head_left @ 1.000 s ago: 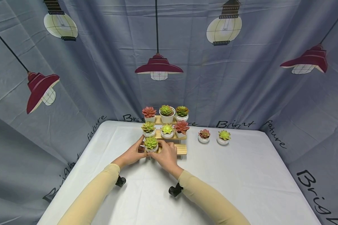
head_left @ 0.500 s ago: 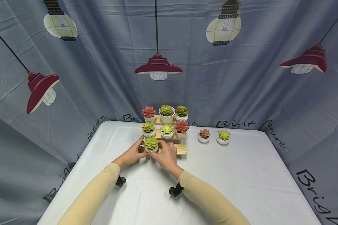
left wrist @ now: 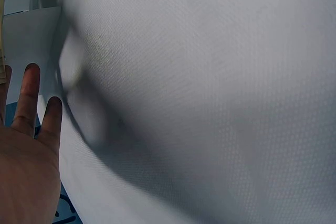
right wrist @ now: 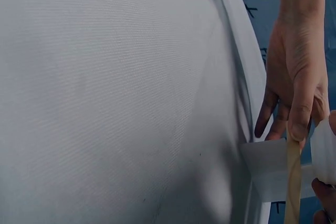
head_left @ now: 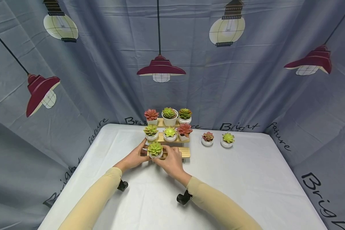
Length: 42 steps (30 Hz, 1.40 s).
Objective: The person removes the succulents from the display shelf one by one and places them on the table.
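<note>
A green succulent in a white pot [head_left: 155,149] sits at the left part of the lowest step of a wooden tiered stand [head_left: 183,152]. My right hand [head_left: 172,163] pinches this pot between thumb and fingers; the right wrist view has the white pot [right wrist: 322,153] at its edge with fingertips on it. My left hand [head_left: 134,158] is at the left end of that step, its thumb by the board's end. Several straight fingers of the left hand [left wrist: 31,135] show in the left wrist view; its index finger and thumb are out of that view.
On the upper steps stand several potted succulents, among them a red one [head_left: 185,131] and a green one [head_left: 169,115]. Right of the stand, a reddish succulent [head_left: 208,139] and a green one [head_left: 227,140] stand on the white-covered table [head_left: 247,179]. A grey printed curtain [head_left: 189,89] surrounds the table.
The right hand has shifted slightly right and toward me with the potted succulent, away from the left fingers. The left hand stays nearly still.
</note>
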Each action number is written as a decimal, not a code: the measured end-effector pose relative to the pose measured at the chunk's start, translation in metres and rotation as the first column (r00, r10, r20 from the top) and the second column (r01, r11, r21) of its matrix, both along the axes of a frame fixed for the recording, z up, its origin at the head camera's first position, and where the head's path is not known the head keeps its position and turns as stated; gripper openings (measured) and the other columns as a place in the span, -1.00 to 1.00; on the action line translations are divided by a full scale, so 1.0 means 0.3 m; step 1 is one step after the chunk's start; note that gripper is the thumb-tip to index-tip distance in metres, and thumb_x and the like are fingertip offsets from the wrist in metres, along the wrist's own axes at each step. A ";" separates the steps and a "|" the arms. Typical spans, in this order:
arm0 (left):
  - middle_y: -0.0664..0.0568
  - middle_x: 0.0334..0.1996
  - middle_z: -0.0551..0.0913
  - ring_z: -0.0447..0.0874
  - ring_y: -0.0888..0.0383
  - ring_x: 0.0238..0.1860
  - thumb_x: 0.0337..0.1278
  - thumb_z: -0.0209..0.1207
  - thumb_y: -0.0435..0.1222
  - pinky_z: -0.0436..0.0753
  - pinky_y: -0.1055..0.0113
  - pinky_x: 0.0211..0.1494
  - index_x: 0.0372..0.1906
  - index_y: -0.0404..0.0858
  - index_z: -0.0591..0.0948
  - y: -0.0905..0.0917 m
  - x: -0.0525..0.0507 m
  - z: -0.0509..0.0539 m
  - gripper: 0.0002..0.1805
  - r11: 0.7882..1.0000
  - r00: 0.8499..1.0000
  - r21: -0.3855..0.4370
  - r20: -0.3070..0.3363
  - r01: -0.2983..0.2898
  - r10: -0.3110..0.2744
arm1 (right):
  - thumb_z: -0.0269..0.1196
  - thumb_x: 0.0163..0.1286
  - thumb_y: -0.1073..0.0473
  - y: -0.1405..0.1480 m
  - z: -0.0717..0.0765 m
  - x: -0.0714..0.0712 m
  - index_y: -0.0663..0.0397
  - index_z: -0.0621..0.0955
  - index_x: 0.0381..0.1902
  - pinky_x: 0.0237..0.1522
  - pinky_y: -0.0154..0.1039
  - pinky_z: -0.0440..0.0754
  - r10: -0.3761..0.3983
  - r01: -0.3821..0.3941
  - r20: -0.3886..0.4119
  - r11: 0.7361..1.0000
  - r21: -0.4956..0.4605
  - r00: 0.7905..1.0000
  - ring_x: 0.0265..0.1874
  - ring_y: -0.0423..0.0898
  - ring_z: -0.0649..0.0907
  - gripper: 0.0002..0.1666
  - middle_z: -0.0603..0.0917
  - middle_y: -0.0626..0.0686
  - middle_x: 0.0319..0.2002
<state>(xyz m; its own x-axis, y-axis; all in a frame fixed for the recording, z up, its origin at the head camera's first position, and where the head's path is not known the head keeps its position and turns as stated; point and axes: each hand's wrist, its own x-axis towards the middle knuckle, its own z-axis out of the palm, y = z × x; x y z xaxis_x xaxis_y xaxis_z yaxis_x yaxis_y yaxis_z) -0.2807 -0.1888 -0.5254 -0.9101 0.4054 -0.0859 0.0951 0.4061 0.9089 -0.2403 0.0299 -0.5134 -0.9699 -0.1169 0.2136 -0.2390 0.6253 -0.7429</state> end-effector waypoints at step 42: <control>-0.14 0.37 0.37 0.50 -0.07 0.24 0.26 0.41 -0.05 0.53 -0.06 0.28 0.69 0.02 -0.26 0.000 -0.004 -0.007 0.21 0.997 0.998 -0.051 0.028 -0.052 0.053 | 0.60 0.05 -0.15 0.390 0.002 0.092 -0.09 0.59 0.32 0.12 0.11 0.45 -0.114 0.121 0.131 0.991 -0.050 0.985 0.16 0.11 0.43 -0.13 0.57 0.08 0.14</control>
<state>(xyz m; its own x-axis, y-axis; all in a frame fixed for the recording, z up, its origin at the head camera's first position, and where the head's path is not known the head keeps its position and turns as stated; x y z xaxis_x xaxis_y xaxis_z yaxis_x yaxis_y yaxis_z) -0.2819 -0.1887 -0.5275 -0.9268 0.3515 -0.1325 0.0456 0.4553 0.8892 -0.2126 0.1470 -0.5127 -0.9959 0.0085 0.0900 -0.0670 0.5987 -0.7982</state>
